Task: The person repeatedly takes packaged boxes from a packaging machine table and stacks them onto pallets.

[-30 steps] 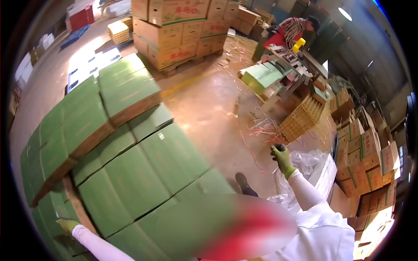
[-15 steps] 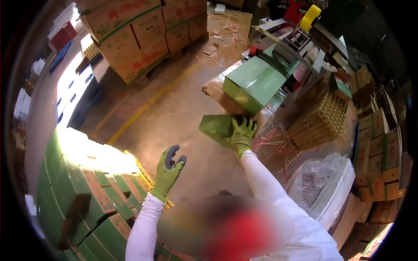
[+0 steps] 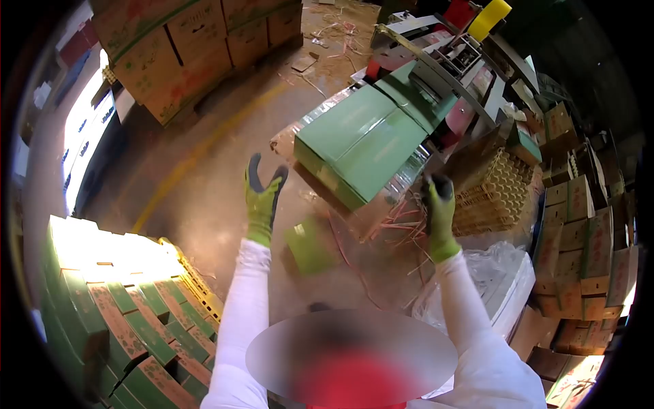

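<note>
A green carton [image 3: 361,146] lies on the outfeed of the tape machine, with clear tape along its top seam. My left hand [image 3: 262,201], in a green glove with dark fingertips, is off the carton's left end, thumb and fingers apart and nothing in them. My right hand [image 3: 441,215], gloved the same way, is raised at the carton's right side with fingers slightly curled; nothing shows in it. Below the carton, between my forearms, a green cardboard piece [image 3: 310,247] is blurred by motion and touched by neither hand.
The tape machine [image 3: 449,61] carries a yellow tape roll [image 3: 489,19]. Egg trays [image 3: 497,191] are stacked at right, near a plastic-wrapped pile [image 3: 494,286]. Green cartons [image 3: 129,307] stand at lower left, brown cartons [image 3: 170,61] at upper left. Pink straps [image 3: 405,228] litter the floor.
My right hand has let go of the green cardboard piece, which has dropped down and left, and has moved right. My left hand has risen. The green carton has come further out of the machine.
</note>
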A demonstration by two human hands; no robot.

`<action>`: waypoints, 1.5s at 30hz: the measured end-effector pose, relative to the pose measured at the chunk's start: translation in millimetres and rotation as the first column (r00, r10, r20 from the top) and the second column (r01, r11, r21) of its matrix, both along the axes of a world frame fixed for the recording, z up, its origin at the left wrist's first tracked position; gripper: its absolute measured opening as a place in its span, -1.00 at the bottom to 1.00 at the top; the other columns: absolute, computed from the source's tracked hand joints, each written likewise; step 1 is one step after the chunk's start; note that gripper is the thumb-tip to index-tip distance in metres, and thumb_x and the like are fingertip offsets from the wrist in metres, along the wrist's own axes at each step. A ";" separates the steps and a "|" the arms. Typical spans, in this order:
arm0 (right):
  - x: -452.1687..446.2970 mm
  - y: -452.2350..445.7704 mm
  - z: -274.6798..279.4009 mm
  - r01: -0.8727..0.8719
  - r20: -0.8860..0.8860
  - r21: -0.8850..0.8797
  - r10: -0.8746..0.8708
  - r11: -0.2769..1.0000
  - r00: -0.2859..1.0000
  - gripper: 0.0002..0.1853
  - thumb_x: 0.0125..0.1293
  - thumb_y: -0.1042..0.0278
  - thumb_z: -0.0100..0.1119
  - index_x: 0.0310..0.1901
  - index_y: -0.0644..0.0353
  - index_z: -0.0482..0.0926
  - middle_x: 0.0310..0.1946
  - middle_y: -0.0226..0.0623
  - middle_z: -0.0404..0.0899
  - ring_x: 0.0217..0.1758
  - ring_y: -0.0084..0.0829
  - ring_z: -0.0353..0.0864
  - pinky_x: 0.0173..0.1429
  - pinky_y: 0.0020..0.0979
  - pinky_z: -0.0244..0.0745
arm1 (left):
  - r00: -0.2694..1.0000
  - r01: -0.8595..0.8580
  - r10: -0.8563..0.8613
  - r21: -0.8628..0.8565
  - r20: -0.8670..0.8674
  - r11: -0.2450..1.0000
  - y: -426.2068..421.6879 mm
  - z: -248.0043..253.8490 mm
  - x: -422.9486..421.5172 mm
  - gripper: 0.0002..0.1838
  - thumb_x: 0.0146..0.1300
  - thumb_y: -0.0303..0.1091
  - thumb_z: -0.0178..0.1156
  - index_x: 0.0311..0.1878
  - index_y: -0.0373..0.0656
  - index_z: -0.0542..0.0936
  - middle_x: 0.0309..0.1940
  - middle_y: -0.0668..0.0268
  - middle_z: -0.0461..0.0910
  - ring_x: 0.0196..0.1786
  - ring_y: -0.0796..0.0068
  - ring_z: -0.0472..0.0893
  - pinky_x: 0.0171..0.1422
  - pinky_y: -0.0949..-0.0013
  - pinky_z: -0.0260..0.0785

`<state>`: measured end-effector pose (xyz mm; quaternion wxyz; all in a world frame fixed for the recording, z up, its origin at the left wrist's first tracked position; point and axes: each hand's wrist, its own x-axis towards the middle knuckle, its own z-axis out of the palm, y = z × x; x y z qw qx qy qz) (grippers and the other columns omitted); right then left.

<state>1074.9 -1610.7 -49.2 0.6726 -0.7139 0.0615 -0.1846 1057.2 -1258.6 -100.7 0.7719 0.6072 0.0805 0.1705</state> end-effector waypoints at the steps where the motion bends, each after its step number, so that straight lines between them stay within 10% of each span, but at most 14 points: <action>1: 30.8 -10.7 0.6 -0.001 -0.007 0.071 0.001 0.997 1.000 -0.61 0.13 0.26 0.36 -0.11 0.32 0.49 -0.30 -0.36 0.48 -0.25 -0.56 0.42 -0.07 -0.53 0.39 | 1.000 -0.026 0.029 0.321 -0.004 0.947 5.9 21.5 30.2 -0.19 0.08 -0.26 0.33 0.37 -0.22 0.16 0.35 0.13 0.15 0.30 0.16 0.32 0.41 0.23 0.12; 3: 112.2 -52.8 -30.9 0.081 -0.120 -0.208 -0.108 0.975 0.987 -0.57 0.16 0.18 0.33 -0.10 0.35 0.49 -0.38 -0.38 0.47 -0.33 -0.53 0.41 -0.15 -0.52 0.39 | 0.976 0.031 0.157 0.814 -0.149 0.580 2.2 54.8 81.5 -0.18 0.02 -0.11 0.39 0.30 -0.26 0.27 0.29 0.11 0.26 0.24 0.22 0.38 0.31 0.28 0.22; 5: 150.7 -41.3 -4.3 0.038 -0.259 0.168 0.007 0.985 0.966 -0.49 0.16 0.05 0.31 -0.07 0.37 0.49 -0.42 -0.36 0.47 -0.39 -0.46 0.41 -0.23 -0.48 0.37 | 0.913 0.199 0.260 0.899 -0.314 0.390 -22.5 68.2 119.7 -0.23 0.00 -0.06 0.41 0.22 -0.27 0.38 0.20 0.20 0.38 0.16 0.39 0.44 0.19 0.39 0.32; 9: 206.8 -9.8 -39.8 0.277 -0.275 0.068 -0.249 0.958 0.928 -0.21 0.01 -0.04 0.42 0.09 0.48 0.41 -0.13 -0.15 0.60 -0.22 -0.41 0.52 -0.07 -0.44 0.42 | 0.743 0.646 -0.520 0.248 -0.420 0.722 -16.4 82.7 86.2 -0.20 -0.02 0.02 0.37 0.27 -0.18 0.37 -0.08 0.31 0.57 -0.07 0.49 0.52 -0.02 0.43 0.39; 10: 214.3 -24.6 -71.9 0.057 -0.153 0.130 -0.037 0.990 0.988 -0.18 -0.02 -0.03 0.45 0.12 0.47 0.37 -0.07 -0.12 0.57 -0.13 -0.38 0.52 0.01 -0.43 0.40 | 0.625 0.705 -0.524 0.130 -0.579 0.697 -15.9 102.3 59.4 -0.20 0.01 -0.06 0.34 0.33 -0.10 0.31 -0.11 0.40 0.57 -0.15 0.59 0.51 -0.17 0.51 0.36; 15: 126.0 31.7 -17.5 0.184 -0.308 -0.126 -0.215 0.975 0.927 -0.30 0.08 -0.01 0.37 0.09 0.41 0.42 0.02 -0.09 0.54 -0.04 -0.27 0.54 0.07 -0.33 0.38 | 0.842 0.370 -0.431 -0.233 -0.324 0.899 -52.5 53.9 -91.0 -0.11 0.00 -0.31 0.34 0.40 -0.09 0.10 0.17 0.32 0.37 0.11 0.47 0.43 0.13 0.39 0.38; 18: 85.0 46.6 -13.4 -0.006 -0.173 -0.050 -0.003 0.999 0.985 -0.43 0.18 0.08 0.30 0.07 0.37 0.45 -0.03 -0.14 0.56 -0.04 -0.28 0.52 0.02 -0.32 0.39 | 0.898 0.207 -0.312 -0.326 -0.311 0.922 -69.3 32.0 -195.8 -0.18 0.10 -0.41 0.28 0.40 -0.14 0.09 0.21 0.25 0.33 0.23 0.43 0.36 0.25 0.33 0.31; 22: 9.7 79.2 -20.6 -0.034 -0.157 -0.001 0.034 0.999 0.987 -0.40 0.10 0.16 0.39 0.08 0.35 0.43 -0.05 -0.19 0.54 -0.05 -0.35 0.51 0.07 -0.38 0.39 | 0.773 -0.105 -0.234 -0.483 -0.590 0.869 -62.9 112.8 -325.4 -0.25 0.13 -0.54 0.18 0.38 -0.20 0.09 0.21 0.23 0.32 0.21 0.38 0.38 0.22 0.37 0.34; 29: -93.6 151.1 19.6 0.217 -0.665 0.418 0.134 0.882 0.734 -0.47 0.10 -0.08 0.30 0.07 -0.06 0.50 -0.03 -0.64 0.52 -0.01 -0.55 0.44 0.04 -0.38 0.35 | 0.763 -0.375 0.108 -0.300 -0.637 0.877 -14.4 198.8 -483.8 -0.37 0.16 -0.58 0.16 0.31 -0.20 0.21 0.09 0.26 0.43 0.09 0.43 0.46 0.18 0.42 0.34; 31: -83.3 150.4 -22.1 0.001 -0.470 0.676 0.430 0.737 0.770 -0.45 0.03 -0.29 0.24 0.02 -0.20 0.53 -0.08 -0.74 0.53 -0.10 -0.58 0.40 0.02 -0.32 0.31 | 0.706 -0.598 0.311 -0.299 -0.636 0.744 -14.3 194.4 -537.2 -0.40 0.21 -0.59 0.12 0.32 -0.18 0.20 0.08 0.27 0.44 0.08 0.43 0.47 0.17 0.40 0.36; 33: -71.7 164.5 -34.7 0.248 -0.554 0.641 0.214 0.726 0.805 -0.52 0.08 -0.22 0.23 -0.01 -0.19 0.54 -0.06 -0.61 0.52 -0.18 -0.55 0.37 -0.02 -0.38 0.32 | 0.665 -0.687 0.319 -0.387 -0.675 0.615 -20.5 185.2 -589.7 -0.45 0.22 -0.49 0.09 0.30 -0.18 0.24 0.16 0.18 0.40 0.14 0.30 0.46 0.19 0.31 0.36; 36: -88.6 194.4 18.0 0.503 -0.685 0.572 0.040 0.647 0.727 -0.55 0.14 -0.10 0.23 0.02 -0.11 0.53 -0.06 -0.45 0.53 -0.11 -0.42 0.46 0.04 -0.43 0.38 | 0.619 -0.567 0.278 -0.172 -0.734 0.806 -35.9 204.3 -626.0 -0.46 0.25 -0.35 0.05 0.30 -0.18 0.25 0.22 0.13 0.35 0.18 0.19 0.42 0.24 0.20 0.32; 39: -83.4 198.0 -43.5 0.228 -0.315 0.919 0.253 0.322 0.915 -0.50 0.13 -0.10 0.25 0.04 -0.02 0.51 -0.04 -0.38 0.55 -0.05 -0.34 0.48 0.09 -0.35 0.40 | 0.597 -0.754 0.465 -0.259 -0.654 0.604 -37.4 207.4 -637.8 -0.48 0.27 -0.32 0.02 0.31 -0.18 0.25 0.23 0.12 0.34 0.19 0.18 0.41 0.25 0.17 0.31; 45: -155.6 175.7 -38.9 0.042 -0.155 0.971 0.481 0.237 0.863 -0.37 0.15 -0.15 0.21 0.17 0.02 0.40 0.22 -0.34 0.36 0.20 -0.26 0.37 0.24 -0.19 0.34 | 0.533 -0.844 0.624 -0.312 -0.571 0.436 -21.1 221.8 -644.2 -0.49 0.32 -0.28 -0.04 0.32 -0.19 0.23 0.25 0.11 0.32 0.21 0.17 0.38 0.26 0.10 0.28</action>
